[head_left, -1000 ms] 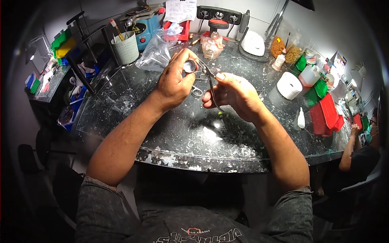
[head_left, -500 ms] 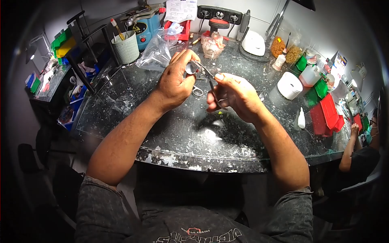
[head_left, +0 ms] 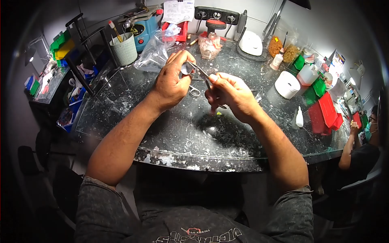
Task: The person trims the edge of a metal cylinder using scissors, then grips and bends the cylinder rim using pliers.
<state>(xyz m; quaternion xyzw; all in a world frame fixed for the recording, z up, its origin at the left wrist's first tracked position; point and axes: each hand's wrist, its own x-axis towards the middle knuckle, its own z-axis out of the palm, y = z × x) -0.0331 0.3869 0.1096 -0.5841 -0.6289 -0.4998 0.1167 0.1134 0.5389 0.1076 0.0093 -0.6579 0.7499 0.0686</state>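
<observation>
I've got my right hand [head_left: 234, 96] gripping a dark pliers-like tool [head_left: 206, 80], tips right by the small metal cup [head_left: 186, 68] my left hand [head_left: 172, 84] is clutching, all above a scuffed black bench [head_left: 170, 125]. Further back I see a crumpled clear bag [head_left: 151, 56], then a power strip [head_left: 206, 14].

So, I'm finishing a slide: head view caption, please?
Left grip holding a round metal piece, right grip on a pliers-like tool, above a scuffed black bench.
</observation>
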